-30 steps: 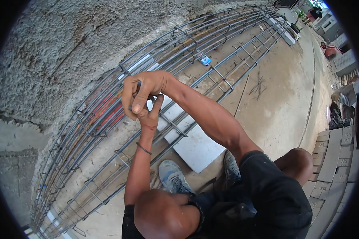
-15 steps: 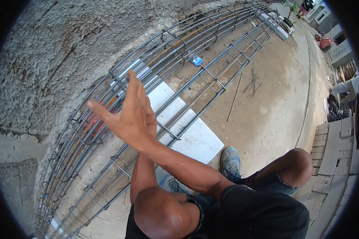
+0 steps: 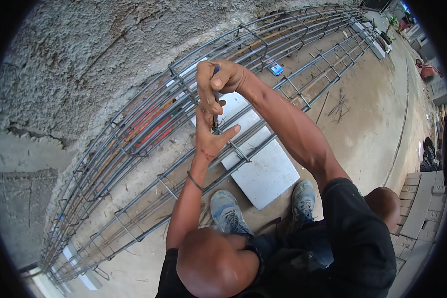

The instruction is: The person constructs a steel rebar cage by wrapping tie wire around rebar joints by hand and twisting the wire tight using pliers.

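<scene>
My right hand (image 3: 218, 82) is closed round a slim dark hand tool (image 3: 215, 117), held upright with its tip down at the wire cage. My left hand (image 3: 208, 134) is just below, at the cage, with its thumb spread away from its fingers, which are partly hidden behind the tool and right hand. The long cage of steel bars and square ties (image 3: 302, 94) runs diagonally from lower left to upper right. A white slab (image 3: 265, 176) lies under it, between the cage and my feet. Where the tool's tip meets the steel is too small to make out.
A rough concrete wall (image 3: 74, 64) runs along the cage's far side. On the floor lie a small blue packet (image 3: 276, 68), something red (image 3: 149, 124) under the bars and loose wire pieces (image 3: 338, 107). Pale blocks (image 3: 422, 213) are stacked at right, near black bags (image 3: 427, 161).
Half a second ago my right hand was spread wide, lower and further left; now it is raised and closed round the tool. My left hand's thumb now shows, stretched to the right.
</scene>
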`<state>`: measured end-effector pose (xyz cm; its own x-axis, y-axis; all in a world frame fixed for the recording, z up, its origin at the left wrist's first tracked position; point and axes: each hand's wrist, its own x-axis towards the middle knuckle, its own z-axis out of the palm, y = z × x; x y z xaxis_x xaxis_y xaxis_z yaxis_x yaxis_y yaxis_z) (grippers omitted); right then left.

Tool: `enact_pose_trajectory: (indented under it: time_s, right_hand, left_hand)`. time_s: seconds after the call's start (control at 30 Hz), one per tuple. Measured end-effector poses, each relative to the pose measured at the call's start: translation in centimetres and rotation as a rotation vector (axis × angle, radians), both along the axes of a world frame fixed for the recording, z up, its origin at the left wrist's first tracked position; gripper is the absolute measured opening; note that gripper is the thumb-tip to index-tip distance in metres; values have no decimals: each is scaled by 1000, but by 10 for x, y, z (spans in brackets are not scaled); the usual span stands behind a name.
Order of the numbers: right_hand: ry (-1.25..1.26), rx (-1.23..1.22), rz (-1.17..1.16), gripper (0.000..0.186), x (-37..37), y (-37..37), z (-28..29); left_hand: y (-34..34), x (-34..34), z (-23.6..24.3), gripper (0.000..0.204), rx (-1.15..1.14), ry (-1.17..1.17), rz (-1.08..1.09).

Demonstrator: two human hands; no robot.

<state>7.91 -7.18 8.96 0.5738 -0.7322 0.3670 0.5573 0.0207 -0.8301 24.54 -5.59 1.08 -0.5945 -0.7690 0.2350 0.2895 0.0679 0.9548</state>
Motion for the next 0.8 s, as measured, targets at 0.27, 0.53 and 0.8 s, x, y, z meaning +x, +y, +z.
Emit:
enact_pose_trajectory:
  time_s: [0.27,0.53,0.8]
  right_hand:
    - [-24,138,-1070,82,27,16,3]
    - [492,150,-488,31,49,17,30]
    - [292,5,-503,49,19,6,17]
  left_hand:
    - [-18,-41,-10,29,-23,-313,43]
    - [38,-27,-23,90,-195,-131,505]
    - [-24,-14,-14,27,110,-236,-303]
